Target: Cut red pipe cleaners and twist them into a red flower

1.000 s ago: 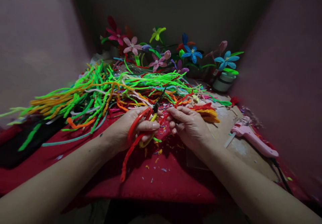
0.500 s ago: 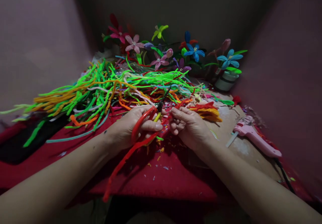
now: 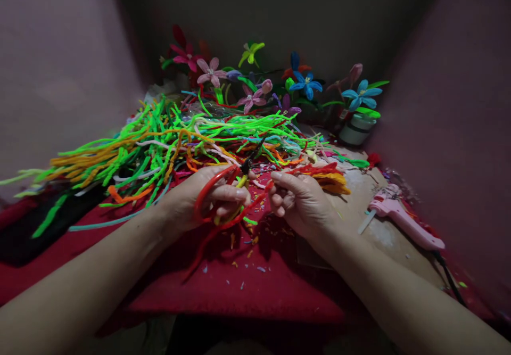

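Observation:
My left hand (image 3: 217,192) is closed round scissors (image 3: 203,198) with red and yellow handles, their dark blades pointing up and away. A red pipe cleaner (image 3: 199,254) runs from beneath the left hand toward my right hand (image 3: 293,192), which pinches its end between thumb and forefinger. The other end of the pipe cleaner hangs over the red cloth (image 3: 279,288), where small clippings lie scattered. Whether the left fingers also grip the pipe cleaner I cannot tell.
A heap of green, orange and white pipe cleaners (image 3: 159,137) spreads behind my hands. Fuzzy flowers (image 3: 211,72) stand at the back, near a jar (image 3: 357,130). A pink glue gun (image 3: 403,222) lies on a board (image 3: 387,259) at right, beside orange pieces (image 3: 333,182).
My left hand and the scissors have shifted slightly left, away from the right hand. The pipe cleaner's hanging end has moved up and right.

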`<state>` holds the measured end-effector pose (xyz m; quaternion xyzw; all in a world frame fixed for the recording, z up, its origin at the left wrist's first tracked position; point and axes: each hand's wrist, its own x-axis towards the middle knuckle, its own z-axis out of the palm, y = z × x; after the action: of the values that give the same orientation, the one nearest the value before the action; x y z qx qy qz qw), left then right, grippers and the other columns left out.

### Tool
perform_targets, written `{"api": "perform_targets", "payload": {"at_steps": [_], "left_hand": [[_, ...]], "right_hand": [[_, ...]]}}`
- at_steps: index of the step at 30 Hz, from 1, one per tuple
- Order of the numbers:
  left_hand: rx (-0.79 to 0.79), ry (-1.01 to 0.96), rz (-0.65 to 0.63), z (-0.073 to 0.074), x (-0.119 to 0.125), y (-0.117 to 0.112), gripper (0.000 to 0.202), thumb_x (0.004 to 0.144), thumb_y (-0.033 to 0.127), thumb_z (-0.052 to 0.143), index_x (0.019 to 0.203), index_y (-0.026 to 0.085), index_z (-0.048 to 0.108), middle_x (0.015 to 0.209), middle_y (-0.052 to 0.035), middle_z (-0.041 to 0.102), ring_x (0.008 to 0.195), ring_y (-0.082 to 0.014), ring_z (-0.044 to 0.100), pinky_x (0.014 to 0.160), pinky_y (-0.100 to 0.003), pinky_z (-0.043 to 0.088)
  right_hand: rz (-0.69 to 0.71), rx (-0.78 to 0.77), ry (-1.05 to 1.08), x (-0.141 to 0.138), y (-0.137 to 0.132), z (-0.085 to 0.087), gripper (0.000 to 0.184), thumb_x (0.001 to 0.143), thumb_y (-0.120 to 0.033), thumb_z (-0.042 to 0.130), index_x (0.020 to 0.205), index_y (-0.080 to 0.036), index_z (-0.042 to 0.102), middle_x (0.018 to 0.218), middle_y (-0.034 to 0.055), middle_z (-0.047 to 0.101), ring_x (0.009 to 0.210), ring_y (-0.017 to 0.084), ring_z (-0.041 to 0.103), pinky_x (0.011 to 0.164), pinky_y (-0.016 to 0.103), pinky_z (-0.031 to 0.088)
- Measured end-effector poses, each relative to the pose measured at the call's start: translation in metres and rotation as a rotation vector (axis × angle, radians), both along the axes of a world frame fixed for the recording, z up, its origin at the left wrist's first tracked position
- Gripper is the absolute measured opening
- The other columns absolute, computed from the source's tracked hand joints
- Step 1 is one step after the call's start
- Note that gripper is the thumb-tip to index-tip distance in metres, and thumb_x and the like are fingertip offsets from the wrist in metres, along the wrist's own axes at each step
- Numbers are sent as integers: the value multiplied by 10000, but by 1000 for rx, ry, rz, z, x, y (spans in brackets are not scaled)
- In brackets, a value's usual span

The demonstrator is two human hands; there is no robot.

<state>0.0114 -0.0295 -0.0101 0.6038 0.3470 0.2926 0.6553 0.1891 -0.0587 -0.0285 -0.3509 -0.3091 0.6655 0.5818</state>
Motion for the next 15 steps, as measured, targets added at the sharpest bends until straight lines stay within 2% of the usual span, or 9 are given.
{"api": "perform_targets", "payload": {"at_steps": [2,4,5,8,12,15], "left_hand": [[6,12,-19,1,-3,1,176,736,259,640,624,164,544,465,35,409,411,-55,355,393,-188,288],[26,25,73,2,-7,4,115,735,250,655,762,170,577,517,40,435,424,-46,351,386,-176,266],[39,31,121,2,-9,5,142,728,241,667,819,177,579,542,43,452,428,-42,356,384,-171,262],[86,31,155,6,-9,7,268,664,202,723,880,192,565,605,48,524,443,-39,410,394,-161,301],[183,58,203,12,0,3,491,571,183,786,993,188,537,728,20,623,618,-91,568,547,-171,441],[316,116,175,10,2,7,494,620,256,747,1062,181,538,802,-12,641,734,-143,604,648,-228,477]], "right_hand": [[-47,-20,-5,1,1,1,169,650,-235,719,586,-132,601,502,-15,594,376,60,496,302,147,359],[-85,-33,-8,2,3,1,165,648,-224,713,579,-129,598,499,-7,600,375,63,497,297,147,361],[-95,-33,-10,2,3,1,158,650,-218,710,581,-127,600,501,-2,605,378,65,501,295,147,361],[-100,-14,-25,1,4,-1,151,665,-208,700,582,-119,611,514,11,616,386,70,513,294,151,372],[-126,-23,-40,0,4,-3,134,663,-195,699,595,-111,621,518,13,616,397,76,530,313,157,392],[-155,-78,-33,2,7,-3,95,671,-164,671,613,-113,615,466,7,592,381,84,525,312,157,379]]}}
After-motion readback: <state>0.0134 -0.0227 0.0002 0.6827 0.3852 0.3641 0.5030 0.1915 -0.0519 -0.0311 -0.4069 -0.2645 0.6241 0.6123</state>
